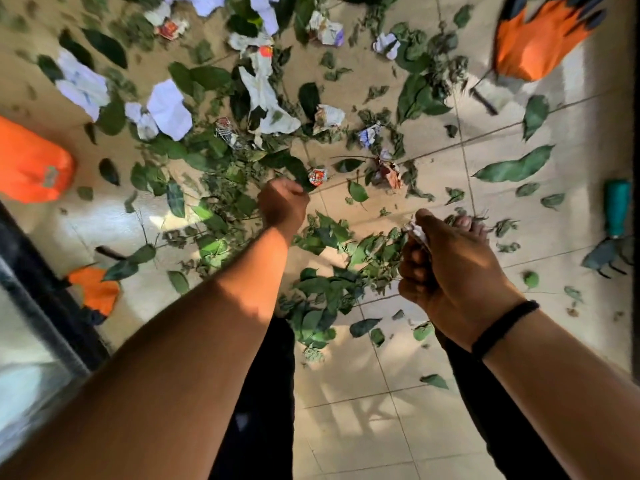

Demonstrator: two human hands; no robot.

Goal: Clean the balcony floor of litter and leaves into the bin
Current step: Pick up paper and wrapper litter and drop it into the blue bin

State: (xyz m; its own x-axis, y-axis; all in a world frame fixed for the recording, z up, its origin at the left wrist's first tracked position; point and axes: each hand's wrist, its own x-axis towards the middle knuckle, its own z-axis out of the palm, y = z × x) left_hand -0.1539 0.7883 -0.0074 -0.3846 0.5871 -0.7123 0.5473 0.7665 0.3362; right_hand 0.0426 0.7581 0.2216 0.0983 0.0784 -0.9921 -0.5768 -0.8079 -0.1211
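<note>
Green leaves and crumpled white paper scraps lie scattered over the beige tiled balcony floor. My left hand reaches down to the leaf pile, fingers curled around a dark green leaf beside a small red wrapper. My right hand is lower right, gripping a bunch of leaves and a white paper bit. No bin is in view.
An orange glove lies at the top right, another orange glove at the lower left. An orange object sits at the left edge. A teal-handled hand rake rests at the right. A dark door frame runs along the left.
</note>
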